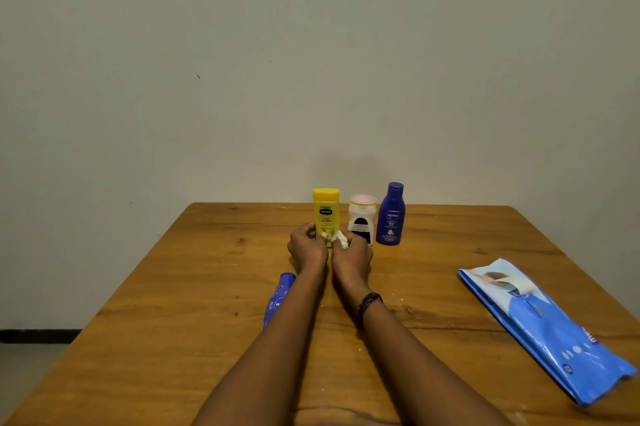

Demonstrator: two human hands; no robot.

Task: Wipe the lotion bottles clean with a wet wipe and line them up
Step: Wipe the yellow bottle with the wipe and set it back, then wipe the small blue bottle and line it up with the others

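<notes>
A yellow lotion bottle (325,211) stands upright near the far edge of the wooden table (173,287). My left hand (306,247) grips its lower part. My right hand (353,254) pinches a crumpled white wet wipe (341,239) against the bottle's lower right side. To the right stand a white bottle with a dark label (362,218) and a dark blue bottle (391,216), in a row with the yellow one. Another blue bottle (278,297) lies on its side by my left forearm, partly hidden.
A blue wet-wipe pack (543,325) lies flat at the table's right side, its flap peeled open. A plain wall rises just behind the table's far edge. Floor shows at the lower left.
</notes>
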